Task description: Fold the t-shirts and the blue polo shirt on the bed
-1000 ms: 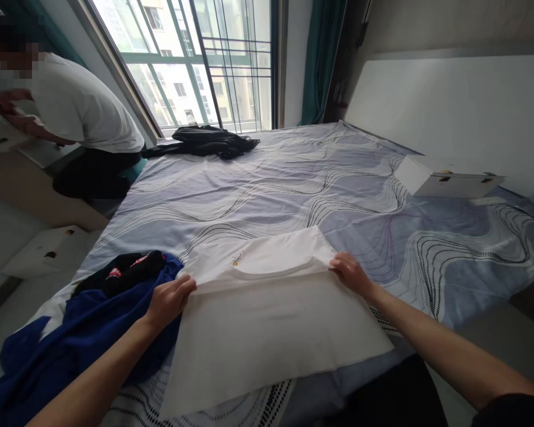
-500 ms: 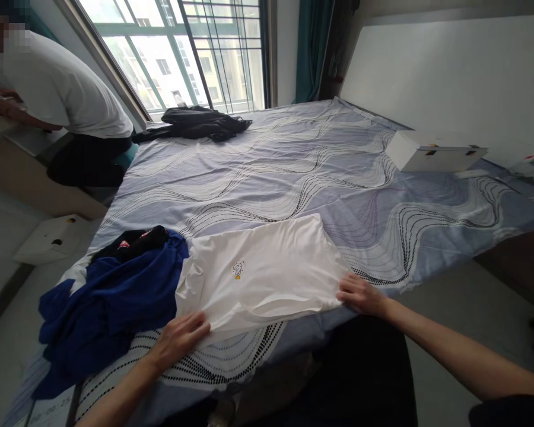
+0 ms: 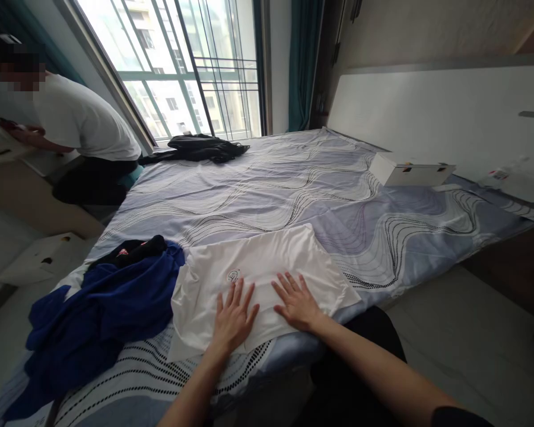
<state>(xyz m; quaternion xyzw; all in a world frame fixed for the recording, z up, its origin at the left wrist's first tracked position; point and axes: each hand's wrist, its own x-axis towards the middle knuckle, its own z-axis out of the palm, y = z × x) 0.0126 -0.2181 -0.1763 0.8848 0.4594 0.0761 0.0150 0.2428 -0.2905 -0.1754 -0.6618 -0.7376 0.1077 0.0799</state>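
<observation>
A white T-shirt [image 3: 267,252] with a small printed emblem lies folded across the near edge of the bed. My left hand [image 3: 235,314] rests flat on it, fingers spread, just below the emblem. To its right, my right hand [image 3: 296,301] also presses flat on the cloth with its fingers apart. Neither hand grips anything. Against the shirt's left side lies a crumpled heap of blue clothing [image 3: 102,308], with a black garment [image 3: 146,246] showing at its top.
The bed [image 3: 258,201] has a wavy-patterned cover. A white box [image 3: 412,171] stands near the headboard, and dark clothing [image 3: 204,146] lies at the far edge by the window. Another person [image 3: 93,118] sits at the left, bent over a desk. A second white box [image 3: 40,258] is low at the left.
Both my hands have let go of the shirt's near corners and moved inward, opening flat on top of it. The view has tilted up slightly.
</observation>
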